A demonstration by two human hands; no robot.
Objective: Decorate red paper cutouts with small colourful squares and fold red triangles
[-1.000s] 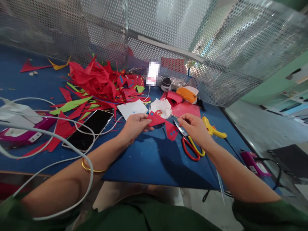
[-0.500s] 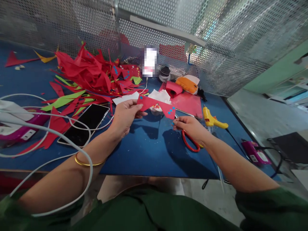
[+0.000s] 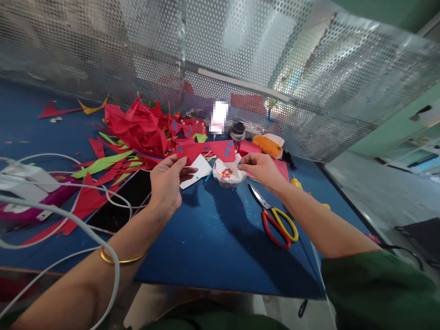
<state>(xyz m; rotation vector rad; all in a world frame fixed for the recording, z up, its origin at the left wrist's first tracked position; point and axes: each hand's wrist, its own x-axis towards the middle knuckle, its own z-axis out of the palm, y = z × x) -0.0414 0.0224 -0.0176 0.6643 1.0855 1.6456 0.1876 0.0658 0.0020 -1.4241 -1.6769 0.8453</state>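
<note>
Red scraps [image 3: 134,123] heaped towards bench's [image 3: 206,256] far edge, probably out of my way. My left hand [image 3: 167,183] pinches left end of red paper [image 3: 204,150], raised above bench, blue dots facing me, likely so I see spacing. White dish [image 3: 229,178] behind, bits within reach. My right hand [image 3: 261,169] pinches what looks like blue bit [image 3: 239,163] beside paper's right end. Scissors [image 3: 276,224] lie handles towards near edge, presumably for easy pickup.

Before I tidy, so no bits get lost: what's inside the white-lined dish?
Small red and yellow pieces show; the held red paper hides the dish's back edge.
</note>
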